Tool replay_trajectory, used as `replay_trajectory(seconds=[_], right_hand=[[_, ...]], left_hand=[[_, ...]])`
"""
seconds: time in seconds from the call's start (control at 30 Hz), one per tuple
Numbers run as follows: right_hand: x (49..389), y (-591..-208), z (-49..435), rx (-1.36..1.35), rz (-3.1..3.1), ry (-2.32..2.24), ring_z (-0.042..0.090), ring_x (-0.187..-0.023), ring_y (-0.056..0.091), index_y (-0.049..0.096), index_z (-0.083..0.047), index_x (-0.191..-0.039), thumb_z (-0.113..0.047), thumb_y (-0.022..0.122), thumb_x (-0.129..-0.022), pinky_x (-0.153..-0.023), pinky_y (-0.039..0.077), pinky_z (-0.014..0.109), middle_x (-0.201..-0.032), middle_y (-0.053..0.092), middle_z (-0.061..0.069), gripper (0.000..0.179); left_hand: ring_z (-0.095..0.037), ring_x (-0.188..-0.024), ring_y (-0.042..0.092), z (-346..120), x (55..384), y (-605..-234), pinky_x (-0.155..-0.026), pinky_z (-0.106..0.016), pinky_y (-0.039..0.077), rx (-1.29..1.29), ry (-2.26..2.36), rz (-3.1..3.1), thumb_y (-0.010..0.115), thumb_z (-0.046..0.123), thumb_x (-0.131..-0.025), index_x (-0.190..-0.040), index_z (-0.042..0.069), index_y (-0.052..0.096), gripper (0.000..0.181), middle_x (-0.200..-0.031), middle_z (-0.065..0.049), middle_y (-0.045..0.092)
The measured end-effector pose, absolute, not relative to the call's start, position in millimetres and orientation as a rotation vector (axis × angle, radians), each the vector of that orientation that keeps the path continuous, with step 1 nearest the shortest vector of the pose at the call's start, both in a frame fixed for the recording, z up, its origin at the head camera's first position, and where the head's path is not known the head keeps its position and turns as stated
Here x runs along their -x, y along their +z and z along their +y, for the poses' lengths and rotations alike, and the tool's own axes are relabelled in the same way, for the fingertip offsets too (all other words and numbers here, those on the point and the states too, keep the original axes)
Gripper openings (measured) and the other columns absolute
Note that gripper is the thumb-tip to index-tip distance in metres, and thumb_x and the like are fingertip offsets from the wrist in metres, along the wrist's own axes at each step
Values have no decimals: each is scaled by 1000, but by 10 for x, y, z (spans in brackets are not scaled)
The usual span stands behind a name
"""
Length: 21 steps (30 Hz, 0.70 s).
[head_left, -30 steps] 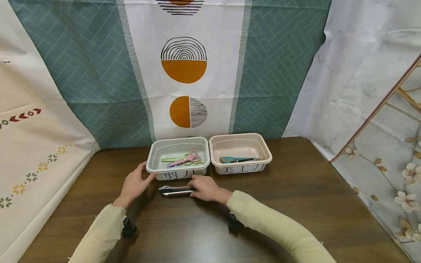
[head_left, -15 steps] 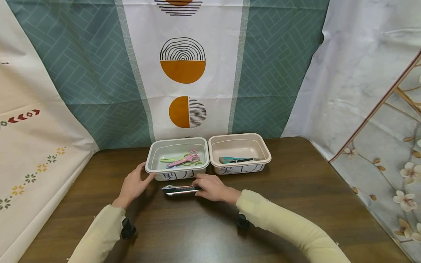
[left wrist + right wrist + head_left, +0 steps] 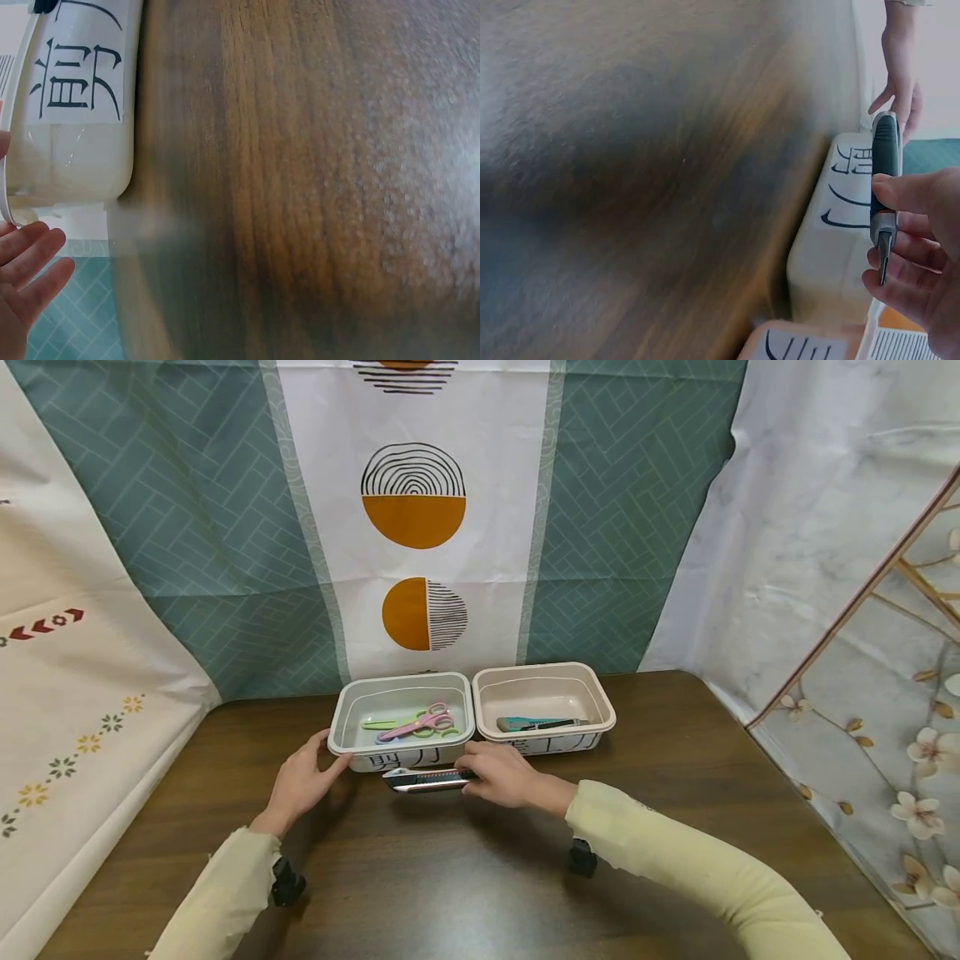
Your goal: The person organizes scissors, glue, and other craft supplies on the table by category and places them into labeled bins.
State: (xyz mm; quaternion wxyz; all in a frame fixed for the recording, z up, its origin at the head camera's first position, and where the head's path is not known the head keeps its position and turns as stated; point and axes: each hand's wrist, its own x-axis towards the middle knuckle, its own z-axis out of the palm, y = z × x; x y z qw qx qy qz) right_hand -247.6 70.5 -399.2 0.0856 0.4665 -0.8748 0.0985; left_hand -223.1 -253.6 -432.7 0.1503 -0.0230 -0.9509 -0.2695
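My right hand (image 3: 501, 774) grips a black and silver utility knife (image 3: 426, 780) by its right end, in front of the pale green bin (image 3: 375, 697). In the right wrist view, thumb and fingers pinch the utility knife (image 3: 885, 154) near its narrow metal tip, which points down in that picture. My left hand (image 3: 300, 783) is at the front left corner of the green bin, thumb at the front, fingers along the side. Its extended fingers (image 3: 34, 251) show at the rim in the left wrist view. Pink scissors (image 3: 418, 724) and green scissors (image 3: 381, 725) lie in this bin.
A beige bin (image 3: 536, 692) stands against the green one's right side, with a teal cutter (image 3: 517, 724) and a dark cutter (image 3: 553, 724) inside. Both bins carry written front labels. They stand near the back of the wooden table (image 3: 420, 885), before a patterned curtain (image 3: 607, 527).
My right hand has lifted the utility knife off the table and moved it right and toward the bins. My left hand has stayed at the green bin's corner.
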Motion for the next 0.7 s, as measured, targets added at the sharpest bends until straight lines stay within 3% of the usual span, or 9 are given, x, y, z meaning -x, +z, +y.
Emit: replay_trajectory(seconds=[0.7], right_hand=[[2604, -3651, 1138, -1334, -2549, 308, 8, -66, 45, 65, -15, -92, -22, 73, -74, -52, 36, 23, -77, 49, -4, 21]], left_hand=[[-34, -93, 55, -2549, 2229, -4291, -79, -51, 42, 77, -710, -2769, 52, 42, -89, -132, -4, 38, 64, -119, -26, 53]])
